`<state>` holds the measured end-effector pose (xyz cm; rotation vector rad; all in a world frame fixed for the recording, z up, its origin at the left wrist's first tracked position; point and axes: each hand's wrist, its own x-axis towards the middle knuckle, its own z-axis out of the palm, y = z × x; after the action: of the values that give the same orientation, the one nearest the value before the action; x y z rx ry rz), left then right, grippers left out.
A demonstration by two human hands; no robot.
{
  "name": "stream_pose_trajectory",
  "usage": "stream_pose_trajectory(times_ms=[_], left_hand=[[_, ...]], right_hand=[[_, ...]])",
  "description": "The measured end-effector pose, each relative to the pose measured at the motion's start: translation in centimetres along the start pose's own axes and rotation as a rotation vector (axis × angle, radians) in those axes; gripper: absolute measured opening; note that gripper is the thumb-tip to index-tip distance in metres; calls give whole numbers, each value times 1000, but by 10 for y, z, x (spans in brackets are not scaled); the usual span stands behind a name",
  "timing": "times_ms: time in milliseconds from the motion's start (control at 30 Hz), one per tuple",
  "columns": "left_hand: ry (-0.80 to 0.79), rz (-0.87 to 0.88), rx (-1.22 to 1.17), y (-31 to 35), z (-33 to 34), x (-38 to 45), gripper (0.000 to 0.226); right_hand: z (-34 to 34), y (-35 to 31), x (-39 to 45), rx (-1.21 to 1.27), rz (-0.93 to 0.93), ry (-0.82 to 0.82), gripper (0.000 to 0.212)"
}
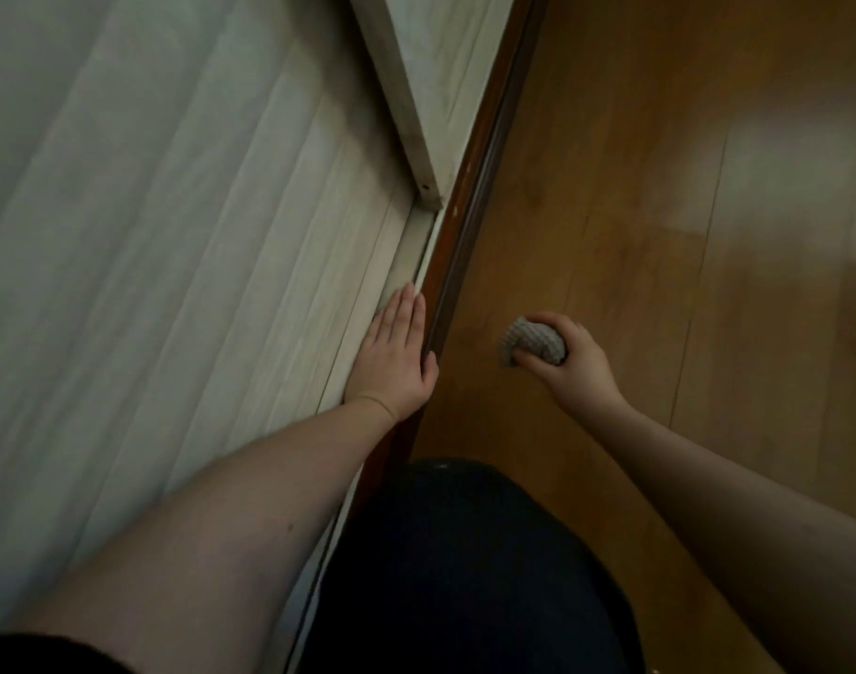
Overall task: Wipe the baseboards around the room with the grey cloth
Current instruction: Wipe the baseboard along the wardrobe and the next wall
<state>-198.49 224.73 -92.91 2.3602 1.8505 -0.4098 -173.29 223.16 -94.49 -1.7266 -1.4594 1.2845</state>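
A dark brown baseboard strip (470, 216) runs diagonally from the top centre down to the bottom centre, between pale wood panelling and the floor. My left hand (397, 352) lies flat with straight fingers against the pale panel just beside the strip, thumb on the brown edge. My right hand (562, 362) grips a bunched grey waffle-textured cloth (533, 342) over the wooden floor, apart from the baseboard by roughly a hand's width.
Pale panelling (173, 235) fills the left. A white door or panel edge (416, 104) ends at the strip near the top. Glossy orange-brown floorboards (684, 211) spread to the right. My dark-clothed knee (465, 566) sits at the bottom centre.
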Motion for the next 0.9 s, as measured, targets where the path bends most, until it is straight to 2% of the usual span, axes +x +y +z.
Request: stream_pose_trajectory(times_ms=[133,267,467,633,900], left_hand=[[37,-38,9,-2,-4,2,77],[48,-17,5,4,-8,1,75],[8,-1,81,-1,-4,1,80],[-83,67,97,-2,-14,2,81],[41,81,53,-2,-4,5,77]], right_hand=[[-21,-30,-11,11,21,86,38],[-21,-30,-31,-9,41,171,39],[12,-12,14,45,35,126,49],[34,-1,25,36,-2,70,43],[81,31,36,47,0,-74,47]])
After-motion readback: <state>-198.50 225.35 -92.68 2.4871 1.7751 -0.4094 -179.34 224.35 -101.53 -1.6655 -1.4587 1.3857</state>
